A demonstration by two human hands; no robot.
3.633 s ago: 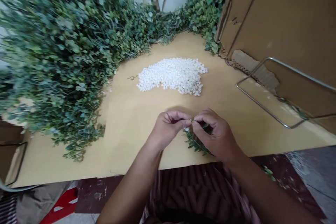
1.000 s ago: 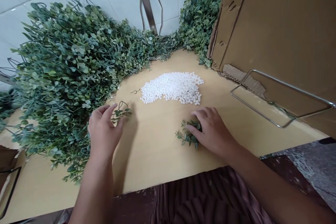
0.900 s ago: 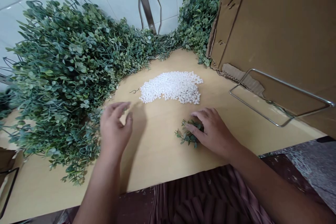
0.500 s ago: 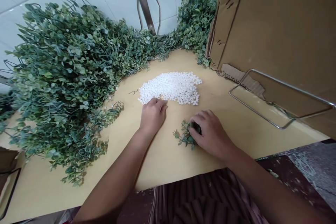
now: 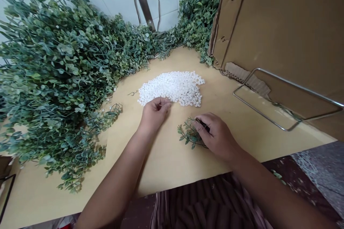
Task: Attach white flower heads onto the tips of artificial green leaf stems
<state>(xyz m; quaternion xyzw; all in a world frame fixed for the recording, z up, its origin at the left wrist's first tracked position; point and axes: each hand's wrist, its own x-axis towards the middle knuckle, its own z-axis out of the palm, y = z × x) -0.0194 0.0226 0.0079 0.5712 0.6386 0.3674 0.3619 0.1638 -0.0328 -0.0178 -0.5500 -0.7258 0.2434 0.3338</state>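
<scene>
A heap of small white beads lies on the tan board. At its near edge my left hand is closed in a pinch, thumb against forefinger; whatever is between the fingertips is too small to name. To the right and nearer to me, my right hand grips a small sprig of artificial greenery between thumb and fingers. The sprig's leaves point left over the board, and its held end is partly hidden by my fingers.
A large pile of artificial greenery covers the left side and runs along the tiled wall. At the right stands a cardboard box, with a bent metal wire frame before it. A dark wire scrap lies left of the beads.
My left hand has lifted its fingers slightly and formed a pinch at the beads' edge. My right hand has turned the sprig a little. The view has shifted slightly.
</scene>
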